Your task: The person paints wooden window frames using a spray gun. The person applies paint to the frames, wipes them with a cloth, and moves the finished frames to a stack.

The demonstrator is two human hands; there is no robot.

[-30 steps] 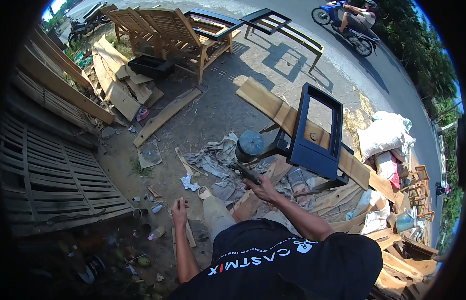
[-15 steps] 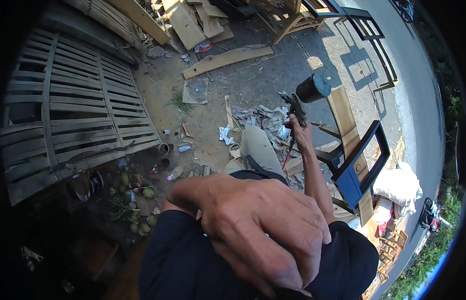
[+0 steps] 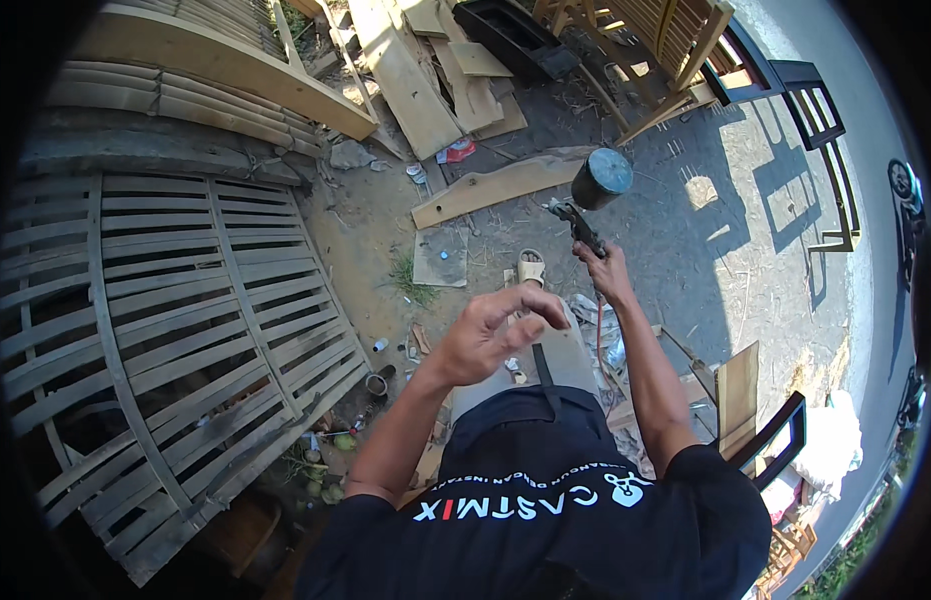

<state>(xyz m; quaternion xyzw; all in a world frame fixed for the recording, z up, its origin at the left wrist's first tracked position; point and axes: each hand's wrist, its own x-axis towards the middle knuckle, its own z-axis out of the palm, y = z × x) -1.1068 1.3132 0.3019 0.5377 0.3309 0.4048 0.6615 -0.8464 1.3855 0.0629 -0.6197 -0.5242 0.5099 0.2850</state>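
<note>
My right hand point(image 3: 607, 272) is wrapped round the handle of a dark spray gun point(image 3: 579, 228), held out in front of my right leg. A dark cylindrical paint cup point(image 3: 602, 178) with a blue-grey top sits at the gun's front end. A thin red hose point(image 3: 599, 345) hangs below the grip. My left hand point(image 3: 495, 332) is raised over my lap, its fingers loosely curved and apart from the thumb, with nothing between them. It is nearest to my light trousers point(image 3: 570, 350) and does not touch the gun.
A slatted bamboo platform point(image 3: 175, 300) takes up the left. Ahead lie a long plank point(image 3: 495, 185) and scrap boards point(image 3: 395, 75). Crumpled cloth point(image 3: 625, 400) lies by my right leg. At the right stands a black frame point(image 3: 785, 440) beside a board point(image 3: 737, 395), with a road beyond.
My left hand has moved down and forward, away from close to the camera, and now hangs over my lap. The view has shifted; the spray gun stays in my right hand.
</note>
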